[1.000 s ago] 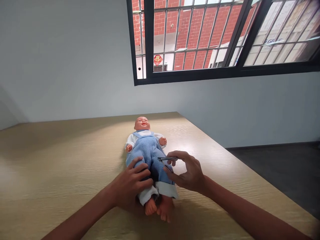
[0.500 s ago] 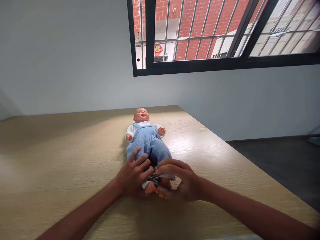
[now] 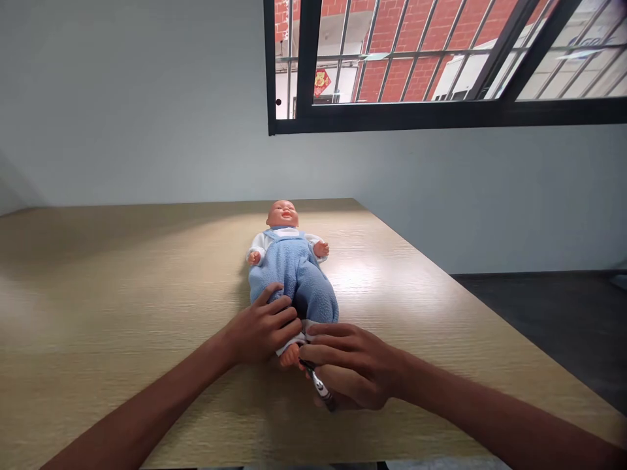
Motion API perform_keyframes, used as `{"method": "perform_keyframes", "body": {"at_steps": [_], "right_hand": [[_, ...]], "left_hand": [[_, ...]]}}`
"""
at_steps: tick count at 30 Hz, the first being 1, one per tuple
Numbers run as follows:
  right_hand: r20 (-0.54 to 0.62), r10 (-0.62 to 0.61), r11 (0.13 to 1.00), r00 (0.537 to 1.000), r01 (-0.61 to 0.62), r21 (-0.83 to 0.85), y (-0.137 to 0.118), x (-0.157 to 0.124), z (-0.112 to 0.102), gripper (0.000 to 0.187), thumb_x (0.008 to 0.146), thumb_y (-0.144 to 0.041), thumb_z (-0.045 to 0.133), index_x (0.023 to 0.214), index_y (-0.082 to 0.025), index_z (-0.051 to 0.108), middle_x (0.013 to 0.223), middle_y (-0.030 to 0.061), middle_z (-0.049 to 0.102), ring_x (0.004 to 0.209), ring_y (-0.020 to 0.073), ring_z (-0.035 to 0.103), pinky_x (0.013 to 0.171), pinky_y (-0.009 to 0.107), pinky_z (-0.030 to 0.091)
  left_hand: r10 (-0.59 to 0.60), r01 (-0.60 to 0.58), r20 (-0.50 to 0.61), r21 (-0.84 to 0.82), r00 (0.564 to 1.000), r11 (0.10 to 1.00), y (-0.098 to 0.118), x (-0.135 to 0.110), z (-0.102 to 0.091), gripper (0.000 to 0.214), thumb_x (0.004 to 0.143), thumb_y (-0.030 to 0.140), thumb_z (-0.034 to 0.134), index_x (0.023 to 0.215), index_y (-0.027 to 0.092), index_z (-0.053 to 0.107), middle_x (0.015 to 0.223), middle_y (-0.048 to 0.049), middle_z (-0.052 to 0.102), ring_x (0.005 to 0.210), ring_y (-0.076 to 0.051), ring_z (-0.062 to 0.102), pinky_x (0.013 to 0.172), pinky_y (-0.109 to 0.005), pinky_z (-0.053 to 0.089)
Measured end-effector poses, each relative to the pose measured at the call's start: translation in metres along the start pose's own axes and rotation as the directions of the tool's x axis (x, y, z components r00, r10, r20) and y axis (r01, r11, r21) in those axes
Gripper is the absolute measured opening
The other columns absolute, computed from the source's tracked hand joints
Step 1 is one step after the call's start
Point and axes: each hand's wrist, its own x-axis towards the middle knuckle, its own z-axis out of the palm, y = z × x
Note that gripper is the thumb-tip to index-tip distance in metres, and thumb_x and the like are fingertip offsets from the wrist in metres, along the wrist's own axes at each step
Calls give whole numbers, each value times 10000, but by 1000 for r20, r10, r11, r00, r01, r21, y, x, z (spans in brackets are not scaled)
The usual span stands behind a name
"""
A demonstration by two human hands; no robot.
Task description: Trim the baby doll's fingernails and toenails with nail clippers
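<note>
A baby doll (image 3: 289, 261) in blue overalls and a white shirt lies on its back, its feet towards me. My left hand (image 3: 267, 329) wraps round the trouser leg on the left near the ankle, and a bare doll foot (image 3: 290, 356) sticks out below the cuff. In my right hand (image 3: 355, 365) is a slim black and silver tool that looks like nail clippers (image 3: 319, 386). Its upper end is close to the toes; whether it touches them I cannot tell. My right fingers hide the doll's other foot.
The doll lies on a light wooden table (image 3: 147, 281), whose right edge slants towards me with dark floor (image 3: 539, 313) beyond. Behind stands a pale wall (image 3: 137, 104) with a barred, black-framed window (image 3: 416, 114).
My right hand has turned, so the nail clippers now slant down to the right instead of lying across the feet. My left hand stays on the leg. The view has tilted slightly.
</note>
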Motion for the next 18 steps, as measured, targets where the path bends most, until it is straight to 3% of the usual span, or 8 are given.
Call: {"method": "perform_keyframes", "body": {"at_steps": [7,11,18], "right_hand": [[110,64,998,992,-63,-14,-4,0,-2,380,955,-134,403,1325,-60,444,1076,149,718,979,211,678,900,370,557],[112,62,997,992,-57,-53,-7,3,-2,362,993,-217,383,1304,-55,471,1012,141,723,923,211,686,889,366,556],[109,94,992,990,-85,-90,-10,5,1,330,948,-160,419,1266,-105,493,929,98,719,807,180,665,848,341,568]], "left_hand": [[-33,33,8,-19,999,999,2,0,-2,242,983,233,399,905,170,619,830,-49,614,920,-210,543,1115,-480,277],[-35,35,6,-32,999,999,2,0,-2,255,986,281,408,906,166,622,834,-50,615,931,-217,544,1117,-485,275],[-57,56,-24,-44,998,997,2,0,-1,250,980,238,393,897,176,621,823,-47,613,947,-205,542,1130,-474,269]]}}
